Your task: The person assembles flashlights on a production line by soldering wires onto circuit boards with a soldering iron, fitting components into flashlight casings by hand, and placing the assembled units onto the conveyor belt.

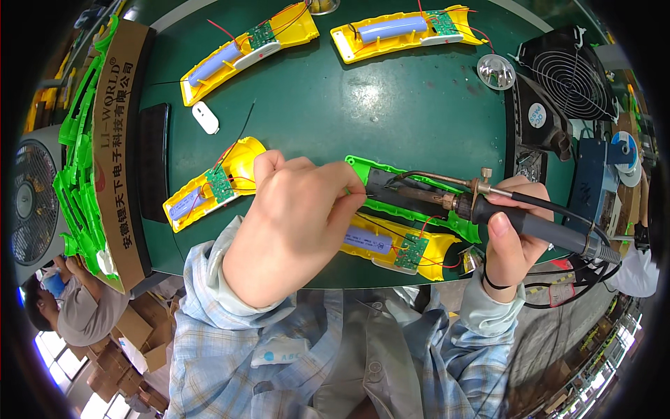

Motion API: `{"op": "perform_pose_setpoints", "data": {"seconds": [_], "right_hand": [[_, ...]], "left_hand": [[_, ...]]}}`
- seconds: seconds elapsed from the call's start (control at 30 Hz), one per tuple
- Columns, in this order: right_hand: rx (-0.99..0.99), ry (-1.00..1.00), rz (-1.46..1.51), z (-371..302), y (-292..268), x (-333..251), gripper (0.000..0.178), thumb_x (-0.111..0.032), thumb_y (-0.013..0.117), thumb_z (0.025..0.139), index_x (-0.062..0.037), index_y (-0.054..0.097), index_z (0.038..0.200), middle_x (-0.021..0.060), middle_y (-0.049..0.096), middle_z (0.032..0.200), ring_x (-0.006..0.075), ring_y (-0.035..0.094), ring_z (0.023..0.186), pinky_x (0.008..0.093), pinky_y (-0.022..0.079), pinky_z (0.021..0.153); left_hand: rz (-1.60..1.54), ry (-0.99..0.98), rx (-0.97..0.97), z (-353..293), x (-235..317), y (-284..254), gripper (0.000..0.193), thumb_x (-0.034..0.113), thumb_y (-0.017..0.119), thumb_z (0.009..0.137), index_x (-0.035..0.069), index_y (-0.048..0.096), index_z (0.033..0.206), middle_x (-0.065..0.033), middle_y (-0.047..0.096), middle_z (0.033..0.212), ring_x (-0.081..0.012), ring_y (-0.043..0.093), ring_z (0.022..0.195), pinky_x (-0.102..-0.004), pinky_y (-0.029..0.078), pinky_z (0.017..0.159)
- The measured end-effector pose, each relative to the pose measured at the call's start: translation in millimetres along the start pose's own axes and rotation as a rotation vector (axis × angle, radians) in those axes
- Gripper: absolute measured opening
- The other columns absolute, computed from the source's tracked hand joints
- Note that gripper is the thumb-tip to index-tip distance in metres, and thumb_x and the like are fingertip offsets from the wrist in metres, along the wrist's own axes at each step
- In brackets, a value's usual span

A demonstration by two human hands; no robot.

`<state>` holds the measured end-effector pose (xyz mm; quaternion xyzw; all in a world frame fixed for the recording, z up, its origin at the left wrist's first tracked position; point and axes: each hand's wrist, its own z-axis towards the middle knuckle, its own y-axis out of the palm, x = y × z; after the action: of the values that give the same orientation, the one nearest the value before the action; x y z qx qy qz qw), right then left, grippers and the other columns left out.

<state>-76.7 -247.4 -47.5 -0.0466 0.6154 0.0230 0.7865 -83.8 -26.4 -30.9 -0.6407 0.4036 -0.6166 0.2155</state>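
Note:
My right hand (513, 255) grips a soldering iron (558, 236) with a thin feed tube fixed along its top. The iron's tip points left, over a green housing shell (359, 165) with a dark panel (380, 179) in it. Close to that tip, my left hand (296, 209) is closed in a pinch; what its fingertips hold is too small to make out. Below the green shell lies a yellow housing half (436, 262) with a blue battery cell (368, 241) and a green circuit board (412, 251). My left hand hides part of both shells.
Another wired yellow housing (244, 157) lies left of my left hand; two more (296, 31) (342, 45) lie at the back. A white oval part (205, 118) and a round reflector (496, 72) sit on the green table. A cardboard box (115, 153) stands left, a black fan (572, 73) back right.

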Motion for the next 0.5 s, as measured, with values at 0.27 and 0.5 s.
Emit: {"op": "perform_pose_setpoints", "data": {"seconds": [0.27,0.5], "right_hand": [[-0.075,-0.005,0.0,6,-2,4,0.018,-0.005,0.063,0.071,0.0042,0.057,0.085,0.0089,0.052,0.083,0.015,0.048,0.072,0.0251,0.037,0.064],[-0.122,0.023,-0.003,7,4,9,0.017,-0.004,0.063,0.071,0.0047,0.057,0.085,0.0096,0.054,0.082,0.0148,0.049,0.073,0.025,0.038,0.064]], "left_hand": [[0.297,-0.023,-0.085,7,12,0,0.005,0.005,0.058,0.068,0.008,0.062,0.066,-0.0067,0.056,0.054,-0.0228,0.049,0.055,-0.0319,0.031,0.07],[0.41,-0.027,-0.08,11,11,3,0.008,0.006,0.057,0.065,0.008,0.063,0.06,-0.0084,0.055,0.052,-0.0241,0.05,0.052,-0.0317,0.032,0.072]]}}
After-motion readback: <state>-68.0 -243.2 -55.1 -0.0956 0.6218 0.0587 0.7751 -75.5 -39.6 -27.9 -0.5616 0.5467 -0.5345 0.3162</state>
